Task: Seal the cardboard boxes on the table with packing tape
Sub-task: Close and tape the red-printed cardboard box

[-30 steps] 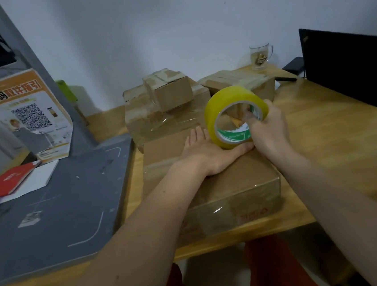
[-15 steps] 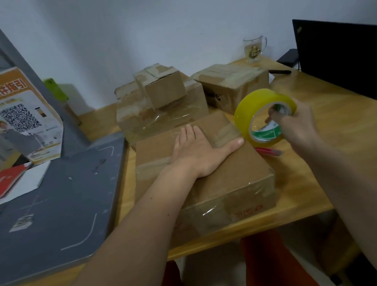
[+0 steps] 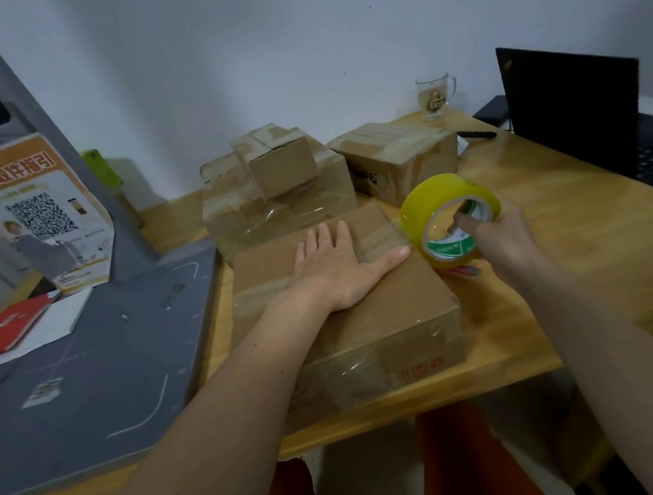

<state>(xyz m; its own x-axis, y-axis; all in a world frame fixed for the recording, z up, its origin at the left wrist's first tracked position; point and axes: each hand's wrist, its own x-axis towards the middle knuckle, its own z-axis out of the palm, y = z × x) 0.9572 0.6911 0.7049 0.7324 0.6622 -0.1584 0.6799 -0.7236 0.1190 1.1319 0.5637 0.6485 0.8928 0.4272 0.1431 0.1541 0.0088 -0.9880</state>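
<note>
On the wooden table (image 3: pixel 582 244) I see a grey mat (image 3: pixel 88 373) covering its left side, with a red booklet (image 3: pixel 6 325) lying at the mat's far left edge. Right of the mat, near the front edge, sits the biggest cardboard box (image 3: pixel 397 320), already streaked with clear tape. Behind it stands a second box (image 3: pixel 232 213) carrying a small box (image 3: pixel 279 159) on top, and a fourth box (image 3: pixel 396 155) sits to their right. A black laptop (image 3: pixel 572 108) stands open at the far right. My left hand (image 3: pixel 339 266) lies flat on the big box's lid, fingers straight and spread, thumb pointing at the roll. My right hand (image 3: pixel 497 237) grips the yellow tape roll (image 3: pixel 446 218) just off the box's right edge (fingers hooked through its core). A glass mug (image 3: pixel 433 95) stands by the wall.
</note>
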